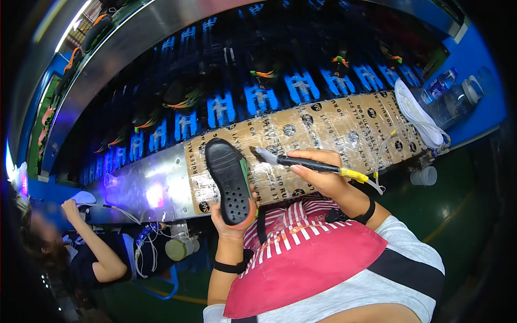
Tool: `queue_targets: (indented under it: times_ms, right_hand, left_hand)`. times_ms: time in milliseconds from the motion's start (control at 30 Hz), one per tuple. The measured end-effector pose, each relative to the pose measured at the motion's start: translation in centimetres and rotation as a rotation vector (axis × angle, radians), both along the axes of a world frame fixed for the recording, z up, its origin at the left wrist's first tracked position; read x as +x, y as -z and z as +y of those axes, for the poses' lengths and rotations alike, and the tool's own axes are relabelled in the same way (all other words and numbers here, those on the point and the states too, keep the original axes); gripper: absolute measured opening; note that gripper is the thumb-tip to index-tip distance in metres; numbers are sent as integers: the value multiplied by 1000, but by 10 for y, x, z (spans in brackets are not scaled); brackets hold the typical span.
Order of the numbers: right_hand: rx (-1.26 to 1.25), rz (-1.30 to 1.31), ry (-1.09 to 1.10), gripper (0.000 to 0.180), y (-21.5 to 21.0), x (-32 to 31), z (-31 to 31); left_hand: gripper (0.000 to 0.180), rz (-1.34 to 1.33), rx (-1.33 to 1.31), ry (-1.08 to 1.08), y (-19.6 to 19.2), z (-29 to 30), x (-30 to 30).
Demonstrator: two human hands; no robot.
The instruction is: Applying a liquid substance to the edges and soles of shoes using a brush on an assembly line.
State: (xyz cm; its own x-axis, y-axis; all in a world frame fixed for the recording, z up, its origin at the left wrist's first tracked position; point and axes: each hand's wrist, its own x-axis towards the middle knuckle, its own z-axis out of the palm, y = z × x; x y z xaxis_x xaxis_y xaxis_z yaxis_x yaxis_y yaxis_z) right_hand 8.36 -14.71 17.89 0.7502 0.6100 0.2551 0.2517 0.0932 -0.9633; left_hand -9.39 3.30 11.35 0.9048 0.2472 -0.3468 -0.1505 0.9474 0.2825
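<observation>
My left hand [230, 230] is closed around the heel end of a shoe [223, 161], whose black underside faces me. Several small holes mark its heel half, and bits of green and orange show along its right edge. In my right hand [327, 177] is a brush [315, 163] with a black handle, gripped between thumb and fingers. Yellow tape wraps its rear end, where a pale thin tube comes off. The dark bristle tip points left, just right of the shoe's front half; I see a small gap between them.
Cardboard [344, 126] under clear film covers the ledge before me. Behind it, blue brackets [221, 110] line a dark machine holding several shoes [264, 75]. At right are a white pad [414, 116] and plastic bottles [455, 102]. A co-worker's arm [97, 239] is at left.
</observation>
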Motion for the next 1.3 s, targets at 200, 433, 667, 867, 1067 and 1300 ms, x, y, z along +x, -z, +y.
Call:
queue_targets:
  times_ms: [200,433,667,867,1067,1300]
  right_hand:
    - [66,-142,-83,19,-11,-7,11]
    - [235,-603,-52,23,-33,-23,50]
    - [80,-751,-23,23,-26,-49,73]
    - [254,-707,-332,21,-25,-54,72]
    - [135,-706,-48,22,-26,-51,66]
    - [137,-804,-334,26,-20,-61,67]
  left_hand:
    - [73,-7,83,-37,1,-13,3]
    - [53,-83,119,-23,-7,-29,8]
    - [56,137,-37,33,16,-33,-7]
    - [59,52,65,33,17,-26,-17]
    - [63,79,118,-9,16,-30,-23]
    - [63,80,248,-28,25,-15,-28]
